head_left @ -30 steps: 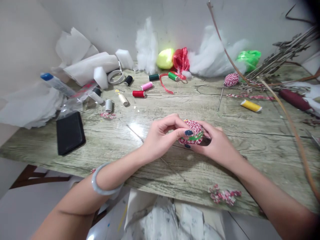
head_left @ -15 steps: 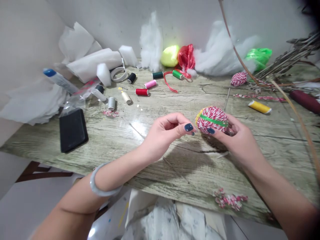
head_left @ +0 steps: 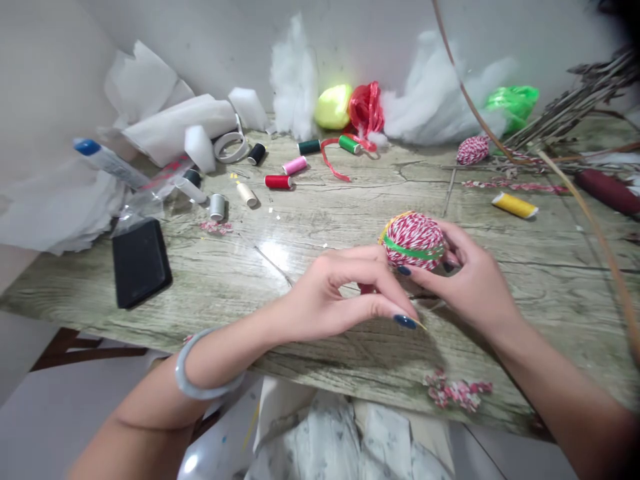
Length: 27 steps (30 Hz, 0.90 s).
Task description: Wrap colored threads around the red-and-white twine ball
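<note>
Head view: a clear plastic bag (head_left: pixel 150 200) lies near the left edge of the counter (head_left: pixel 225 280). What it holds (something with red in it) is too blurred to name. The right forearm is cut off at the lower right corner, and the dry twigs (head_left: pixel 575 113) at the far right edge run out of the picture. The right hand (head_left: pixel 475 287) has its grip closed round a red-and-white twine ball (head_left: pixel 413 240) with a green band, held over the middle of the counter. The left hand (head_left: pixel 340 300), with a pale bangle (head_left: pixel 200 380) on its wrist, sits just beside the ball, towards the front edge. Its thumb and forefinger are pinched shut, and whatever thin thing lies between them cannot be made out. Twine scraps (head_left: pixel 457 392) lie at the front edge.
</note>
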Each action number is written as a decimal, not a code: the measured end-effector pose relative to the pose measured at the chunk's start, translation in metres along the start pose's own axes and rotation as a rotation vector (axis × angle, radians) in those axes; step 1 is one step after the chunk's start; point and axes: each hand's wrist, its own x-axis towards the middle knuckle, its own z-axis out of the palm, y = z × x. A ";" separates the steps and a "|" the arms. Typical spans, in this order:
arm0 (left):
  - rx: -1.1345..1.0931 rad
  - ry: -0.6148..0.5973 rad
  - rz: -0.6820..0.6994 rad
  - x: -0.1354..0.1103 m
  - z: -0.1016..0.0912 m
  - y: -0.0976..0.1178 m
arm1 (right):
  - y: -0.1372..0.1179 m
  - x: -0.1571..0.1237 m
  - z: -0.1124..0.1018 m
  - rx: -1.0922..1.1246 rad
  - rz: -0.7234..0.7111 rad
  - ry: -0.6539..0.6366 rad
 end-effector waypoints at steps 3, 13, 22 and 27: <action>0.070 0.030 0.039 -0.001 0.000 -0.001 | -0.003 -0.001 0.000 0.070 -0.006 -0.033; -0.289 0.277 -0.334 -0.001 0.002 -0.011 | -0.006 -0.002 0.002 0.073 0.020 -0.153; -0.427 -0.220 -0.171 -0.001 0.002 0.007 | -0.005 -0.010 -0.002 -0.079 -0.058 -0.131; -0.461 -0.431 -0.085 -0.004 0.007 0.009 | -0.003 -0.020 -0.007 -0.079 -0.166 -0.235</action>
